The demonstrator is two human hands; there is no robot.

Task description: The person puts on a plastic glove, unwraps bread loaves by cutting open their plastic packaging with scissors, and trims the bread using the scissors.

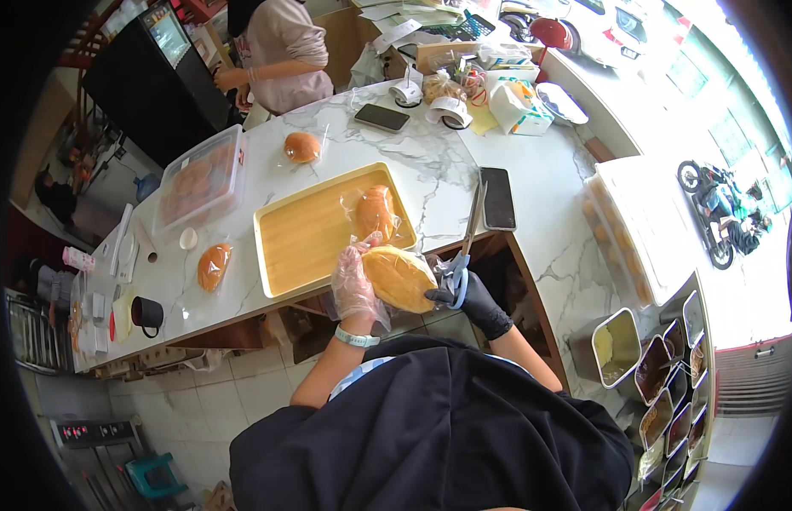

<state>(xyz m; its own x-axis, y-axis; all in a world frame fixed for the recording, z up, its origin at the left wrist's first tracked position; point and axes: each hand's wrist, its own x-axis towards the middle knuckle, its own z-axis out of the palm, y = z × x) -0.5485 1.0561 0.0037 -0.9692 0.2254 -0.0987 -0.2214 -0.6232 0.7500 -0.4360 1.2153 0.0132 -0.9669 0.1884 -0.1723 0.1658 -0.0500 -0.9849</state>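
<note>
Head view: your oval golden-brown bread bun (400, 278) is held up beside the near right corner of the rectangular yellow wood-look tray (298, 238). Likely light, soft, easily dented; clear film at its right side is probably slippery. Best hold: spread fingers along the sides, no pinching. Your clear-plastic-gloved left hand (355, 285) grips its left end. Your black-gloved right hand (477, 302) grasps blue-handled metal scissors (467, 247); bun contact there, can't tell. Beyond, a film-wrapped brown bun (375, 211) lies on the tray.

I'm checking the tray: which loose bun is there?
The wrapped bun just beyond the left hand. The held bun is raised; the far bun and left bun lie on the counter.
</note>
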